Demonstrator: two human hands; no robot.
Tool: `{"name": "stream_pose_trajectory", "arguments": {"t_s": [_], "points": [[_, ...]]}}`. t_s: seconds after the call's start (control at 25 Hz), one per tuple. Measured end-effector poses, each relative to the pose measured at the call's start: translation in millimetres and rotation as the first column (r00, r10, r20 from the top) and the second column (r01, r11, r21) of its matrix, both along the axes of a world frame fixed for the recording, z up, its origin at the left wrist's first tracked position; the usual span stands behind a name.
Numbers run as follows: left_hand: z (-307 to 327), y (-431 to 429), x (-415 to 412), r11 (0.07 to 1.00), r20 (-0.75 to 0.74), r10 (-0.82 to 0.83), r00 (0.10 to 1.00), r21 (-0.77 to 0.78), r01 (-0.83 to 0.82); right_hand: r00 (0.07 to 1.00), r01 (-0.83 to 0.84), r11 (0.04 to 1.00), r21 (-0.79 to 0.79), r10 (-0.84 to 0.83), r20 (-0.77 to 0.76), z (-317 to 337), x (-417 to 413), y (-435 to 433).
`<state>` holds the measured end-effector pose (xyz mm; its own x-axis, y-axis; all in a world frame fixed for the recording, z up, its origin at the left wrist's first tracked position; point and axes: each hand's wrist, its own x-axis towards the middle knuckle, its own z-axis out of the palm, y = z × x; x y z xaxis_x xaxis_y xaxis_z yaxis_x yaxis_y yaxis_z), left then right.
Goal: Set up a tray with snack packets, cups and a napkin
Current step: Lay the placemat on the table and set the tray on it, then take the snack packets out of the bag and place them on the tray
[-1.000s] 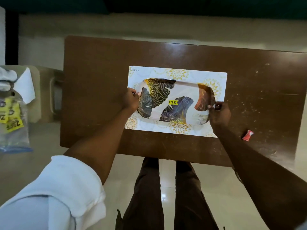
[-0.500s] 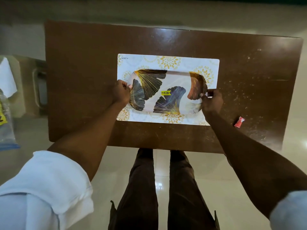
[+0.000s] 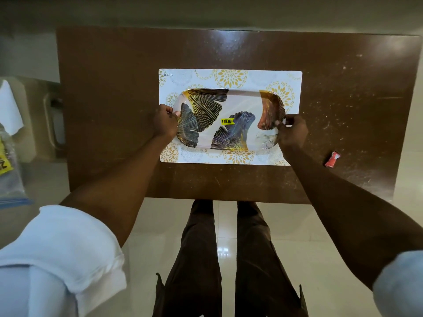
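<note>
At far left, off the table, a clear plastic bag [image 3: 10, 170] with a yellow label and a white cloth or napkin [image 3: 10, 108] lie at the edge of view; its contents cannot be made out. The brown table [image 3: 109, 92] carries a white placemat [image 3: 229, 76] with gold floral motifs, and on it rests the tray [image 3: 229, 115], printed with fan-shaped leaves and bearing a yellow price sticker [image 3: 227, 121]. The left hand [image 3: 165, 121] is closed on the tray's left short edge, thumb over the rim; the right hand [image 3: 291, 129] pinches the right short edge in the same way. Compared with half a second and one second earlier, the tray holds the same place on the placemat and both hands keep their grip; only the camera has shifted. The tray therefore appears settled in its position, so the placing step is judged essentially complete. It is still empty: no packets, cups or napkin are on it. At right, well apart from the tray, a small red wrapper [image 3: 332, 159] lies on the table.
</note>
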<state>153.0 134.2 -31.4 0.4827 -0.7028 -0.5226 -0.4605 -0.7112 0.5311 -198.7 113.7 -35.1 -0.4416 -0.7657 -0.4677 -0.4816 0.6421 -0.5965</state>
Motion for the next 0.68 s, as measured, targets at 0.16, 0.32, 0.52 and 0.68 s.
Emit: {"name": "stream_pose_trajectory", "arguments": {"t_s": [0.16, 0.32, 0.52, 0.68], "points": [[-3, -2, -1, 1.000, 0.026, 0.005, 1.000, 0.020, -0.006, 1.000, 0.009, 1.000, -0.006, -0.009, -0.011, -3, -1, 1], [-2, -2, -2, 0.999, 0.041, 0.007, 0.999, 0.036, -0.009, 1.000, 0.004, 1.000, -0.001, -0.004, -0.004, -2, -1, 2], [19, -2, -1, 0.995, 0.020, -0.037, 0.999, 0.096, 0.035, 0.999, -0.049, 0.992, 0.118, 0.048, 0.016, 21, -18, -5], [91, -2, -11, 0.972, 0.161, -0.232, 0.959, 0.074, 0.223, 0.988, -0.133, 0.991, 0.030, 0.135, -0.080, 96, -37, -16]]}}
